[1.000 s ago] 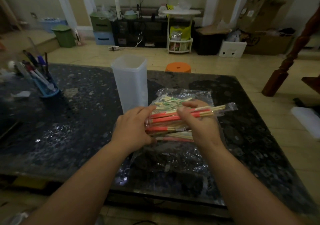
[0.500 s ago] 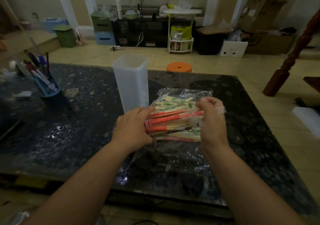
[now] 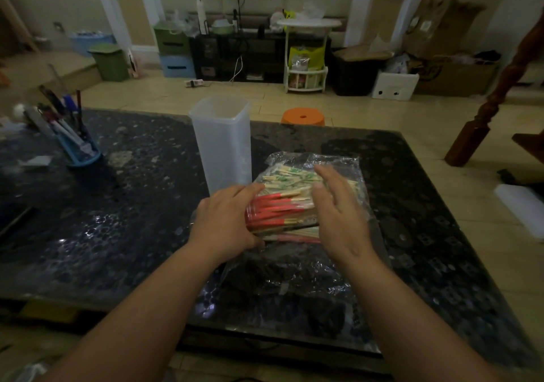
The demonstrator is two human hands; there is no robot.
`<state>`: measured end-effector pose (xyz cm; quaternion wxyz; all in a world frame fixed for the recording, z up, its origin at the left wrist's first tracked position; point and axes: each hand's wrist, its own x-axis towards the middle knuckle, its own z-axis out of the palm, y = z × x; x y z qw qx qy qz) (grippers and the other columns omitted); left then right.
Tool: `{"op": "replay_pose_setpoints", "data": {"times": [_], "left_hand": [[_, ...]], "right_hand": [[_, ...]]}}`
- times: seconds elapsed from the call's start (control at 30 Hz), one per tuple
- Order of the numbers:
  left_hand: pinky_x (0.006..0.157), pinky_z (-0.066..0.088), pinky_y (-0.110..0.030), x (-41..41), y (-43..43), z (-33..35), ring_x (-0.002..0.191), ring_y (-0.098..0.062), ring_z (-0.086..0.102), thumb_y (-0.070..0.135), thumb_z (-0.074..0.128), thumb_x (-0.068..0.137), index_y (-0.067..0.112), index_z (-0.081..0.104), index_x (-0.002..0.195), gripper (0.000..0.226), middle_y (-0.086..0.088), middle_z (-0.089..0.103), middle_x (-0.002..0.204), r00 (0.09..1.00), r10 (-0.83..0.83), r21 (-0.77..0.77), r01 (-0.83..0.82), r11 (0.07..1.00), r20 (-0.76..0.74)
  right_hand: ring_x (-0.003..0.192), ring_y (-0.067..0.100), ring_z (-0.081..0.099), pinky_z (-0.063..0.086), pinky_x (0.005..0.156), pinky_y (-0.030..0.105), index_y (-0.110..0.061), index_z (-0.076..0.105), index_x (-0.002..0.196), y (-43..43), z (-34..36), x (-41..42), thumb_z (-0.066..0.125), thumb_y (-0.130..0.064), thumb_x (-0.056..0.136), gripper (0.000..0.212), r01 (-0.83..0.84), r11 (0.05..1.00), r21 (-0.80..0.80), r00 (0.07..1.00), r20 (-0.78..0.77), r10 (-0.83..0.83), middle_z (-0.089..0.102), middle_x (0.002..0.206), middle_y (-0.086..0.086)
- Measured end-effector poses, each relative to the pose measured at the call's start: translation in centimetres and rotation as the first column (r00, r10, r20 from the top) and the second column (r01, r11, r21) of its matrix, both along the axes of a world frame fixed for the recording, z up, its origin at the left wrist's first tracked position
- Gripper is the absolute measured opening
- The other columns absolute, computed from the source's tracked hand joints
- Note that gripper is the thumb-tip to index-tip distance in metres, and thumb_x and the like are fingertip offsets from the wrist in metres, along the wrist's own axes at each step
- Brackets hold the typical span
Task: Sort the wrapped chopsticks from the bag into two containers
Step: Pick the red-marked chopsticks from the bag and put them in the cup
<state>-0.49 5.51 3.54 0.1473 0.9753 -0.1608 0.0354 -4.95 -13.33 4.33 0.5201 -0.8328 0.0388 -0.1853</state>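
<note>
On the dark speckled stone table lies a clear plastic bag, open toward the person, with wrapped chopsticks piled on it. The red-wrapped chopsticks form a stack lying crosswise, their red ends pointing to 9 o'clock. At 12 o'clock of that stack, touching it, sits a looser heap of green-printed wrapped chopsticks.

The stack lies between the two hands. The left hand is at its 9 o'clock end – fingers together and nearly straight, laid flat against the red tips, the thumb down at the stack's near edge. From this hand the red bundle sits at 3 o'clock, touching the fingers. The right hand stands on edge at the 3 o'clock end, fingers straight and held together, palm turned toward the stack, pinching nothing. It covers the bare wooden ends, so whether the palm touches them cannot be told. Its fingertips reach over the green-printed heap.

A tall translucent container stands upright at 12 o'clock of the left hand, just beside the bag's far left corner. A blue pen holder with pens leans at 10 o'clock, well apart. An orange stool stands on the floor past the table's far edge.
</note>
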Motion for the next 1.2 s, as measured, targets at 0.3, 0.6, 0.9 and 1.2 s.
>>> {"op": "replay_pose_setpoints", "data": {"times": [0.3,0.6,0.9,1.2], "left_hand": [[0.114,0.028,-0.045,0.0,0.1,-0.1,0.133,-0.016,0.039,0.050,0.085,0.065,0.042,0.024,0.153,0.107,0.010,0.043,0.145,1.000,-0.013,-0.026,0.013,1.000,-0.011],[0.110,0.031,-0.044,0.1,0.4,0.1,0.131,-0.018,0.042,0.050,0.086,0.064,0.039,0.029,0.152,0.105,0.008,0.046,0.144,0.999,0.040,-0.082,-0.042,0.996,-0.026],[0.109,0.034,-0.046,0.1,0.5,0.5,0.130,-0.020,0.044,0.058,0.086,0.062,0.038,0.032,0.150,0.105,0.006,0.049,0.142,0.994,0.101,-0.102,-0.104,0.989,-0.042],[0.109,0.034,-0.046,0.2,0.7,0.4,0.130,-0.021,0.044,0.052,0.089,0.061,0.039,0.031,0.150,0.107,0.006,0.048,0.143,0.991,0.125,-0.094,-0.129,0.987,-0.046]], "right_hand": [[0.135,0.004,0.036,0.030,0.105,0.023,-0.026,0.051,0.141,-0.3,-0.6,0.5,0.050,-0.032,0.101,0.041,0.033,0.999,-0.023,0.998,-0.053,-0.035,0.043,0.150,-0.008],[0.094,0.009,0.060,0.048,0.079,0.033,-0.029,0.063,0.108,-1.2,0.3,0.0,0.039,-0.039,0.103,0.027,0.125,0.973,0.196,0.992,-0.019,-0.124,0.064,0.101,-0.012],[0.070,0.024,0.068,0.057,0.067,0.042,-0.027,0.050,0.095,-1.9,-0.3,0.1,0.053,-0.010,0.087,0.020,-0.056,0.997,0.058,0.918,-0.390,0.074,0.068,0.080,0.008],[0.072,0.022,0.066,0.053,0.065,0.030,-0.018,0.066,0.073,-0.9,-1.7,-0.4,0.050,-0.005,0.090,0.026,-0.623,0.766,-0.157,0.556,-0.779,0.292,0.069,0.078,0.007]]}}
